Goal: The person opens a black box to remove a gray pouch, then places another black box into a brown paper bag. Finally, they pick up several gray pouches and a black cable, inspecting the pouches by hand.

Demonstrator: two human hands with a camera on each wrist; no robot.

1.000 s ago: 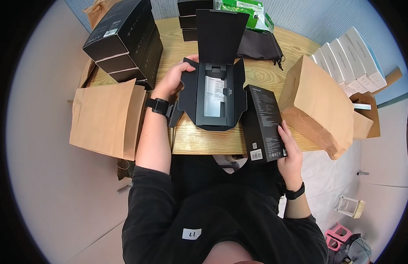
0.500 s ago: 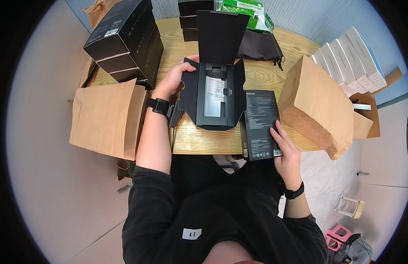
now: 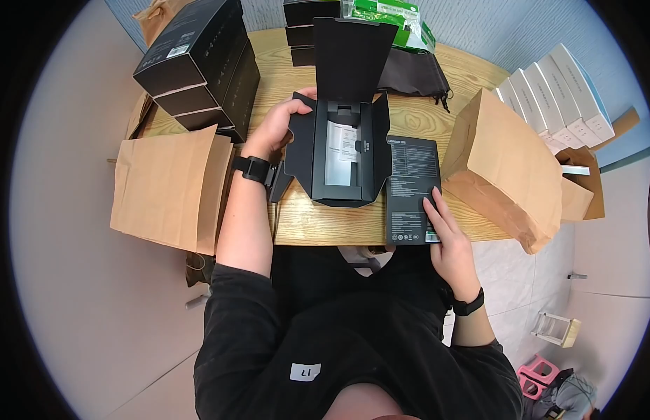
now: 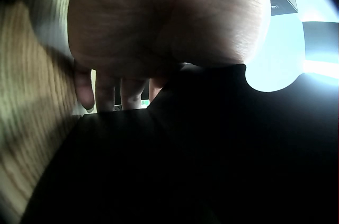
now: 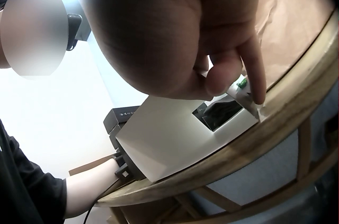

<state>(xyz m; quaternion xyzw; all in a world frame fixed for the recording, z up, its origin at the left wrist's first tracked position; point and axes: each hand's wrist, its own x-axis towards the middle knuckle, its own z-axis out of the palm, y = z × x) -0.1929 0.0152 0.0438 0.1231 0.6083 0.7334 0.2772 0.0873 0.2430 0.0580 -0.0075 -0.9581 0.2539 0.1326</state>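
Note:
In the head view my left hand [image 3: 272, 129] holds the left flap of an open black box [image 3: 337, 194], thumb on the near side and fingers behind. Its lid [image 3: 353, 59] stands up, and a paper slip [image 3: 347, 143] shows inside. Dark cardboard fills much of the left wrist view below the palm [image 4: 169, 23]. To the right lies a flat black printed box [image 3: 412, 189], text face up, at the table's front edge. Extended fingers of my right hand [image 3: 454, 259] rest on its lower right part; the thumb is hidden in the head view.
Black boxes [image 3: 192, 63] are stacked at the left behind a brown paper bag [image 3: 167, 189]. Another paper bag [image 3: 507, 168] and white boxes [image 3: 563, 94] stand on the right. At the back are a dark drawstring pouch [image 3: 416, 70] and a green packet [image 3: 395, 14].
The printed box has turned from tilted to text face up and shifted slightly up and left with my right hand. My left hand and the open box have stayed put.

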